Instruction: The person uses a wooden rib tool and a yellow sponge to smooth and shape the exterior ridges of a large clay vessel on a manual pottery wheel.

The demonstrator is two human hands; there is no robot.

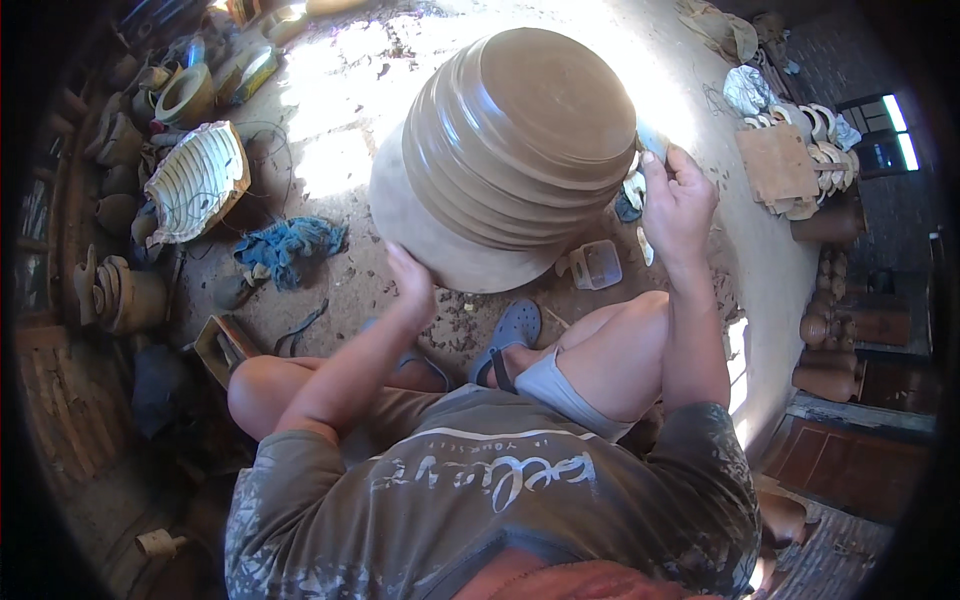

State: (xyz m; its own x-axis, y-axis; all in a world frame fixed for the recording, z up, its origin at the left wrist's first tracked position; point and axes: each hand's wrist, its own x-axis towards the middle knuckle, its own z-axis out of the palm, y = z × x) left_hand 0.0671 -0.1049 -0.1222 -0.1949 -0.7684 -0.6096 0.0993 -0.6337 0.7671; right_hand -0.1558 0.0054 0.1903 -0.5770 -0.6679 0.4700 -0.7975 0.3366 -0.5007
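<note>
A large brown clay pot [525,140] with ridged, wet-looking sides stands in front of me, a flat round face at its upper end. Below the ridges is a wider, smooth, paler part [470,262]; whether it belongs to the pot or is a disc under it, I cannot tell. My left hand [408,288] rests against its near left edge, fingers stretched out. At the pot's right side, my right hand [678,205] pinches a thin, flat, pale scraper-like piece [652,140], close to the ridged wall. The pot's far side is hidden.
A clear plastic tub [596,265] sits on the floor behind my right knee. Left of the pot lie a blue cloth [290,248] and a ribbed pale mould-like piece [198,183]. Several pots and rings line the left wall. At right, a tan board [778,165] stands beside curved clay pieces.
</note>
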